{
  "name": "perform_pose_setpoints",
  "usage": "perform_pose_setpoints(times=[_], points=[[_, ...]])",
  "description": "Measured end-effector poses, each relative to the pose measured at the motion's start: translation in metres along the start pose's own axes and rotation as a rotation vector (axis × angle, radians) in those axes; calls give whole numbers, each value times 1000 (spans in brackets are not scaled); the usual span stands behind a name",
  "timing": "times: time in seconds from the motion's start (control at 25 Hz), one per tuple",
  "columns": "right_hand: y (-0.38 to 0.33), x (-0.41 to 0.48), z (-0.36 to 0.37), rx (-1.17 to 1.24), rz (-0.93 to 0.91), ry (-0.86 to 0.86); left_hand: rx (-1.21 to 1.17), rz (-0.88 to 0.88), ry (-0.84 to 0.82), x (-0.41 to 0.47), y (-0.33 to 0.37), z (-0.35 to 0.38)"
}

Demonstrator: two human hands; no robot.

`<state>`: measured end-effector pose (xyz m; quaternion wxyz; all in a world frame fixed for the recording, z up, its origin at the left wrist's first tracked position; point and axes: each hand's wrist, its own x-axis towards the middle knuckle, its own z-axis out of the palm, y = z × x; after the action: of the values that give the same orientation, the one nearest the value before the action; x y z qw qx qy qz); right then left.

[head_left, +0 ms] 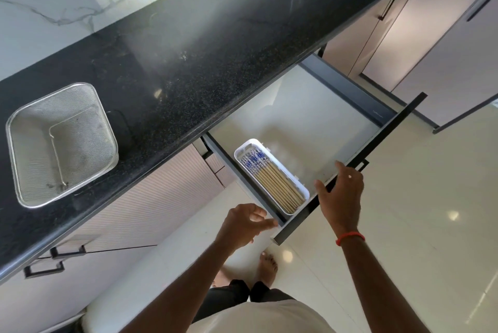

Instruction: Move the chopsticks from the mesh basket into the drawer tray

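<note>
Chopsticks [272,181] lie side by side in the white tray [244,148]. Their blue-patterned ends point toward the back of the drawer [310,117] and their plain wooden ends toward its front. The tray sits in the drawer's front left corner, along the left wall. The drawer is pulled out from under the black speckled surface [202,49].

The mesh basket [32,127] stands upright on that surface, well apart from the drawer to the left, with a bent wire piece visible inside it.

The left grip [246,224] is a bare hand that hovers just beside the drawer's front left corner. Its fingers are loosely curled and hold nothing.

The right grip [342,197] is spread wide, with fingers extended over the dark drawer front [377,144] near the tray's front end. Whether it touches the panel cannot be told. A red band [350,237] circles the right wrist.
</note>
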<state>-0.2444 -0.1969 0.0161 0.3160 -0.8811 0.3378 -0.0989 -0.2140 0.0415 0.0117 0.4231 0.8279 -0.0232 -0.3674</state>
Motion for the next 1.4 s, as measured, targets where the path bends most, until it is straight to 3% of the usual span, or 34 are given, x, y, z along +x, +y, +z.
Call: perform_pose_setpoints(times=[0.12,0.36,0.72,0.92,1.04,1.16,1.4], points=[[11,1,-2,323,344,-147,121,48,-62,1,1,20],[15,17,6,533,516,-180,292,84,-56,13,8,31],[-34,51,39,514,407,-330,426,125,271,14,20,-11],[-85,90,60,651,428,-468,489,163,428,9,32,-49],[-107,107,69,736,355,-650,449,147,471,9,40,-71],[-123,113,72,656,208,-816,413,145,466,10,45,-84],[-156,102,82,465,47,-844,357,100,476,11,45,-102]])
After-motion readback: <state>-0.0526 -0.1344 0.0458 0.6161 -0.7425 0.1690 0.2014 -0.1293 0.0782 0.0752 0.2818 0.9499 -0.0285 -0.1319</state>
